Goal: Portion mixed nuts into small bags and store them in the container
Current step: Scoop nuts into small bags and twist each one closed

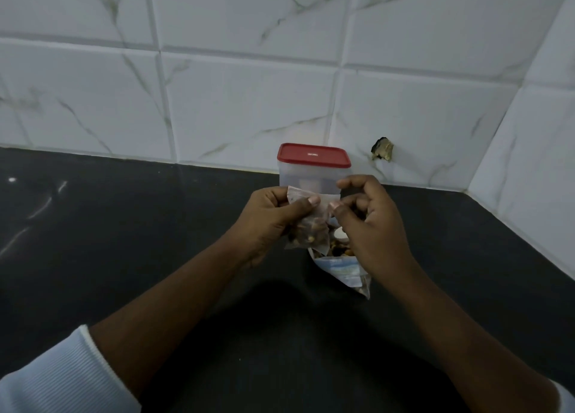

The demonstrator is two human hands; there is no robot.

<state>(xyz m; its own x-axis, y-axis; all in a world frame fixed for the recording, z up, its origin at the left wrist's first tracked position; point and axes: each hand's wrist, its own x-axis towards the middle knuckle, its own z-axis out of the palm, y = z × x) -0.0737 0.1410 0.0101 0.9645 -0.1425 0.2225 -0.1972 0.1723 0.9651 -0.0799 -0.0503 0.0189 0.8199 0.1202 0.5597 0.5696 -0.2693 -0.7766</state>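
Note:
A small clear bag with mixed nuts in its lower half hangs between my hands above the counter. My left hand grips its left side, thumb pressed on the top strip. My right hand pinches the bag's top right edge with thumb and forefinger. Below my right hand lies the open big nut packet, nuts showing at its mouth. Behind the hands stands a clear container with a red lid on it.
The black counter runs left and toward me. White marble-look wall tiles rise behind the container and along the right side, forming a corner. A chipped hole marks the tile right of the container.

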